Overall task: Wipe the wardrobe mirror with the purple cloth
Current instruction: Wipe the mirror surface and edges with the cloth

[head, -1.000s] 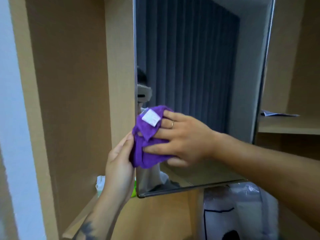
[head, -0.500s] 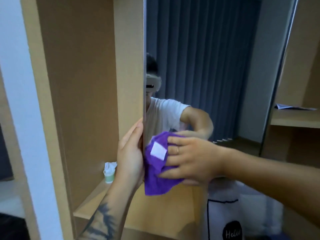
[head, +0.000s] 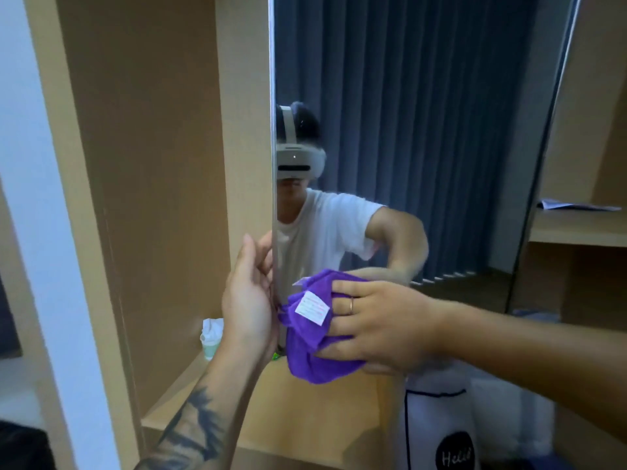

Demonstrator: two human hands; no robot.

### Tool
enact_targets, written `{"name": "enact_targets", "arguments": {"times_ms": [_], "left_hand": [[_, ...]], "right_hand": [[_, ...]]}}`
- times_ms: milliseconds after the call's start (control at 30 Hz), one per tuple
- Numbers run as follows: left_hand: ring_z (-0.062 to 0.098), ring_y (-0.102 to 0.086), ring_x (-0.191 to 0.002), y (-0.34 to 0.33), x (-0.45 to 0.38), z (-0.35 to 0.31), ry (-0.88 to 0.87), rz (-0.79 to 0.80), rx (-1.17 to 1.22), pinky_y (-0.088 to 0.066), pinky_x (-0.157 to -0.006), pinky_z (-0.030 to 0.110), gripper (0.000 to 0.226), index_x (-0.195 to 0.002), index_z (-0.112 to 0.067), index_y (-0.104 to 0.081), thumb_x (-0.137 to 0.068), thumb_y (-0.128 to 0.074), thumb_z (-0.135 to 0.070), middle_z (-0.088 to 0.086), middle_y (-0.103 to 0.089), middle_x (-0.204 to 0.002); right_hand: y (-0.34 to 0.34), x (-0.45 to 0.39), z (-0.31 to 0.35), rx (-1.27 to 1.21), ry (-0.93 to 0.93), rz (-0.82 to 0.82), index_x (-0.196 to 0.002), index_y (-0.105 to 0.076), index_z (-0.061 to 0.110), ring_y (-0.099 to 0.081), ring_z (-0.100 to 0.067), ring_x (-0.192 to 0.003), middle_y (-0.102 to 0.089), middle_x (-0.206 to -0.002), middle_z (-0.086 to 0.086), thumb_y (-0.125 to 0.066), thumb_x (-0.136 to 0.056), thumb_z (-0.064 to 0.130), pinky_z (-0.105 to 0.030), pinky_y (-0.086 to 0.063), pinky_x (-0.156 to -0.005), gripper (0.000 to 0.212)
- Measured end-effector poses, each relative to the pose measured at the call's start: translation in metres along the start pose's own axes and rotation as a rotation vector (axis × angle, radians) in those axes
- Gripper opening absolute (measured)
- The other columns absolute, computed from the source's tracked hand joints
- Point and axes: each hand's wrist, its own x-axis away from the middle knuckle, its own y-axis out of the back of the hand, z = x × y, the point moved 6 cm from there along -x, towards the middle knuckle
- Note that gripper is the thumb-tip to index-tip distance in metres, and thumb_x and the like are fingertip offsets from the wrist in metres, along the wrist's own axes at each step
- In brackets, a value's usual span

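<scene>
The purple cloth is bunched into a loose wad with soft folds, and a small white label with faint red print faces the camera. It sits against the lower part of the wardrobe mirror, close to the glass's left edge. The right hand lies flat over the wad, fingers spread and fairly straight, pressing it to the glass; a thin ring shows on one finger. The left hand is upright at the mirror's left edge, palm toward the edge, fingers loosely bent along it; whether they wrap behind the panel cannot be told, since the edge hides their tips. The cloth's far side is covered by the right hand. The mirror's top and lower right run out of view, and its bottom edge is hard to trace behind the hand and cloth. On the wooden shelf behind the left hand stands a small pale green cup with white tissue in it, partly hidden by the wrist.
</scene>
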Motion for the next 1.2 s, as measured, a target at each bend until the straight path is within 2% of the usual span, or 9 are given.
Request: {"name": "enact_targets", "arguments": {"times_ms": [133,267,433,500,600,767,900,1000,1200], "left_hand": [[0.018,-0.073,-0.107,0.0,-0.004,0.001,-0.095,-0.039,-0.024,-0.056,-0.097,0.035,0.028,-0.111,-0.011,-0.076,-0.105,-0.055,-0.028,0.008,-0.079,-0.111],[0.014,-0.065,-0.112,0.001,-0.005,0.002,-0.206,-0.01,-0.146,-0.039,-0.119,0.053,0.051,-0.126,-0.012,-0.072,-0.094,-0.071,-0.051,0.0,-0.075,-0.117],[0.001,-0.048,-0.071,0.001,-0.014,0.004,-0.281,0.0,-0.26,-0.037,-0.07,0.024,0.052,-0.111,-0.001,-0.063,-0.098,-0.063,-0.052,-0.021,-0.059,-0.076],[0.003,-0.046,-0.074,0.001,-0.018,0.003,-0.274,0.021,-0.283,-0.039,-0.074,0.022,0.061,-0.111,0.002,-0.057,-0.094,-0.062,-0.057,-0.021,-0.057,-0.077],[0.016,-0.055,-0.103,0.004,-0.02,0.006,-0.238,0.018,-0.236,-0.046,-0.1,0.039,0.063,-0.12,-0.003,-0.061,-0.091,-0.065,-0.059,-0.009,-0.074,-0.104],[0.007,-0.05,-0.083,0.006,-0.02,0.008,-0.262,0.033,-0.28,-0.035,-0.074,0.027,0.054,-0.105,-0.01,-0.062,-0.09,-0.064,-0.061,-0.013,-0.061,-0.086],[0.005,-0.047,-0.077,0.007,-0.022,0.006,-0.271,0.051,-0.252,-0.034,-0.074,0.028,0.06,-0.115,-0.003,-0.057,-0.093,-0.064,-0.058,-0.012,-0.059,-0.083],[0.033,-0.03,-0.069,0.006,-0.021,0.009,-0.284,0.051,-0.225,-0.024,-0.066,0.041,0.043,-0.085,-0.013,-0.059,-0.096,-0.062,-0.054,0.021,-0.038,-0.076],[0.047,-0.033,-0.074,0.004,-0.02,0.008,-0.296,0.016,-0.237,-0.031,-0.073,0.05,0.044,-0.085,-0.015,-0.059,-0.092,-0.064,-0.059,0.028,-0.038,-0.08]], "right_hand": [[0.067,0.013,-0.114,0.092,-0.318,-0.229,-0.135,-0.069,0.021,-0.052,-0.039,-0.136,-0.064,-0.141,-0.011,-0.068,-0.085,0.037,-0.054,-0.025,-0.123,0.052],[0.068,0.039,-0.131,0.056,-0.697,-0.393,-0.138,-0.067,0.022,-0.033,-0.044,-0.152,-0.049,-0.158,-0.011,-0.074,-0.079,0.031,-0.062,-0.019,-0.125,0.06],[-0.01,0.052,-0.006,-0.03,-0.072,0.039,-0.142,-0.06,0.031,-0.043,-0.034,-0.147,-0.054,-0.153,-0.002,-0.061,-0.094,0.042,-0.055,-0.017,-0.127,0.048],[-0.004,0.064,-0.022,0.005,0.023,0.08,-0.139,-0.063,0.029,-0.053,-0.032,-0.132,-0.063,-0.141,-0.004,-0.058,-0.097,0.041,-0.051,-0.018,-0.126,0.043],[0.039,0.074,-0.099,0.098,-0.244,-0.08,-0.139,-0.066,0.024,-0.053,-0.037,-0.136,-0.062,-0.145,-0.01,-0.06,-0.092,0.042,-0.054,-0.024,-0.123,0.051],[0.038,0.098,-0.105,0.003,-0.795,-0.356,-0.139,-0.066,0.022,-0.029,-0.043,-0.154,-0.044,-0.161,-0.011,-0.068,-0.082,0.031,-0.062,-0.013,-0.126,0.058],[-0.021,0.099,-0.007,-0.03,-0.193,0.051,-0.143,-0.062,0.029,-0.045,-0.036,-0.146,-0.055,-0.153,-0.006,-0.066,-0.093,0.045,-0.056,-0.019,-0.126,0.053],[-0.006,0.108,-0.043,0.008,-0.038,0.156,-0.145,-0.059,0.027,-0.058,-0.036,-0.13,-0.065,-0.139,-0.008,-0.06,-0.094,0.047,-0.052,-0.024,-0.123,0.054],[0.054,0.153,-0.136,0.068,-0.871,-0.351,-0.147,-0.057,0.016,-0.03,-0.048,-0.151,-0.039,-0.162,-0.017,-0.059,-0.084,0.032,-0.054,-0.015,-0.127,0.064]]}}
